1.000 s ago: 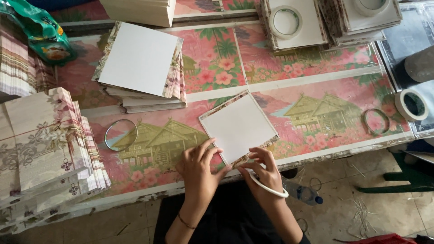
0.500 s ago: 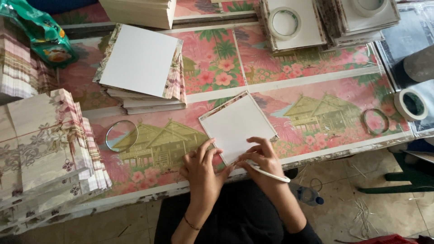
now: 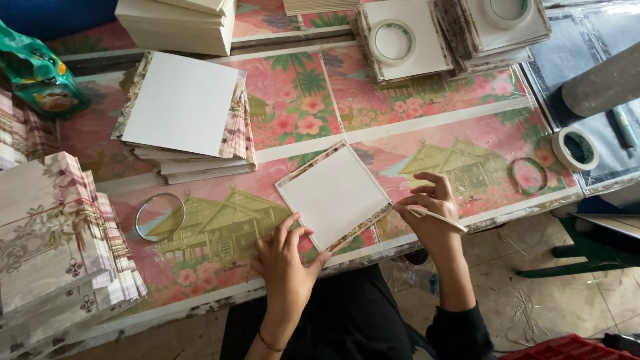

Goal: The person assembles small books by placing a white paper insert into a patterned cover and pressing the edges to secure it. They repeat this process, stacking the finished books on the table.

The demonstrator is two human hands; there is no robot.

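hands [image 3: 360, 233] at white square card [image 3: 333, 195], patterned edging, tilted

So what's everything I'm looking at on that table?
square board: one, white with patterned edge, table front, centre
stack of boards: one, white-topped, back left
patterned sheets: one fanned pile, beige and pink, left edge
tape rolls: three, white, right edge and on two back stacks
clear rings: two, one left of centre, one right
green bag: one, far left
table cover: one, pink floral
left hand: on the board's near corner
right hand: pinching a thin white strip
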